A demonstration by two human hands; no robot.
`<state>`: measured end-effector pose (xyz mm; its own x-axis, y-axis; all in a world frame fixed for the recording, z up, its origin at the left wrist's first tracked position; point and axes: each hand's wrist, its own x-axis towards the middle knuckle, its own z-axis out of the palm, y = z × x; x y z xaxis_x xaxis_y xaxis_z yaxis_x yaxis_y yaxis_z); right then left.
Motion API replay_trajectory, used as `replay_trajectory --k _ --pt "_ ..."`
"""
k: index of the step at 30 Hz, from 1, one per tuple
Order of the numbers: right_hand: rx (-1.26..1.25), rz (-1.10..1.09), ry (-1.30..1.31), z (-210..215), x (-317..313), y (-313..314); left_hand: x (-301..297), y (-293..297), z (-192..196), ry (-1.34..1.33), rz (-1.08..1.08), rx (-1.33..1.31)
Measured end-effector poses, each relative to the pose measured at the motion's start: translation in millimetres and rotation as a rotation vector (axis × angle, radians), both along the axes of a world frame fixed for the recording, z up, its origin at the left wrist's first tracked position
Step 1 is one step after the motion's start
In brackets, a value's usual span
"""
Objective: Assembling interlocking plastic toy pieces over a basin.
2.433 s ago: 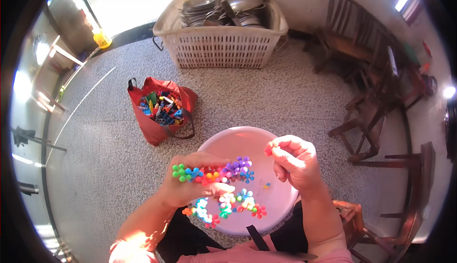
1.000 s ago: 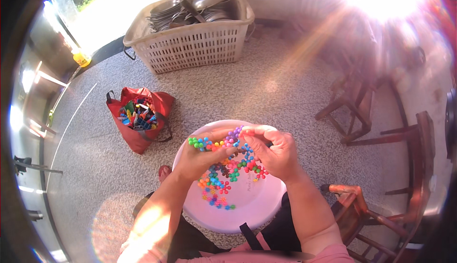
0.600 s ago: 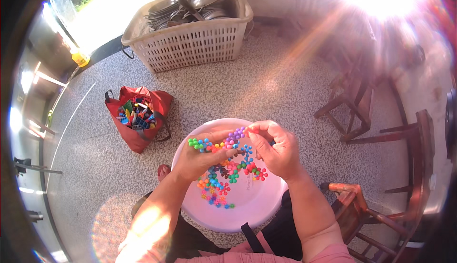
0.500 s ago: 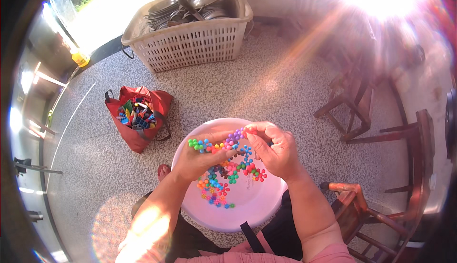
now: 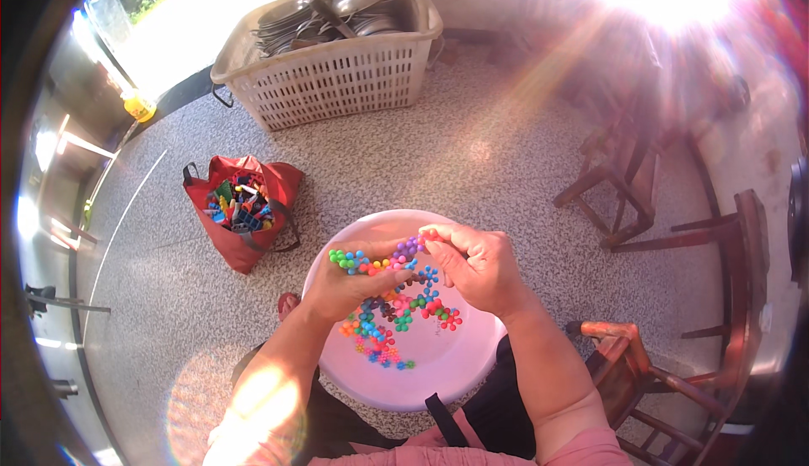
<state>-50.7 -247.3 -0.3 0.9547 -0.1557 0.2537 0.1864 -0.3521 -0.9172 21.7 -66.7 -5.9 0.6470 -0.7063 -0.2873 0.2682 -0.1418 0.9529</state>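
Pinching a small red knobbed plastic piece (image 5: 428, 235), your right hand (image 5: 484, 269) has brought it to the purple end of the multicoloured knobbed plastic chain (image 5: 406, 250), so work is now at that join. Your left hand (image 5: 334, 291) clasps the chain above the round pink plastic basin (image 5: 442, 372), toward its far edge; forearms converge.

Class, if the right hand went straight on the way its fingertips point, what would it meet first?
Most likely the purple balls of the chain in the left hand, beyond the red piece the right hand pinches; whether red and purple touch is unclear.
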Motion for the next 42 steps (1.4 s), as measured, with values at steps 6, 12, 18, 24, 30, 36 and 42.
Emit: replay_trajectory --k 6,12,18,24,30,36,42 --pt "0.065 0.012 0.154 4 -1 4 -2 -1 -5 0.002 0.039 -0.017" --pt "0.005 0.026 0.112 4 -2 5 -2 -1 -5 0.044 0.051 -0.001" --pt "0.135 0.078 0.195 3 -2 6 -5 -7 6 0.035 0.111 -0.082" --pt "1.158 0.051 0.359 -9 5 -17 -2 -6 3 0.049 0.163 -0.105" --pt "1.291 0.011 0.472 -11 5 -20 3 5 -3 0.079 0.091 -0.042" --pt "1.234 0.109 0.448 -7 -1 -28 3 7 2 0.073 0.122 -0.104" --pt "1.245 0.051 0.358 -8 4 -19 3 9 3 0.119 0.108 -0.083"
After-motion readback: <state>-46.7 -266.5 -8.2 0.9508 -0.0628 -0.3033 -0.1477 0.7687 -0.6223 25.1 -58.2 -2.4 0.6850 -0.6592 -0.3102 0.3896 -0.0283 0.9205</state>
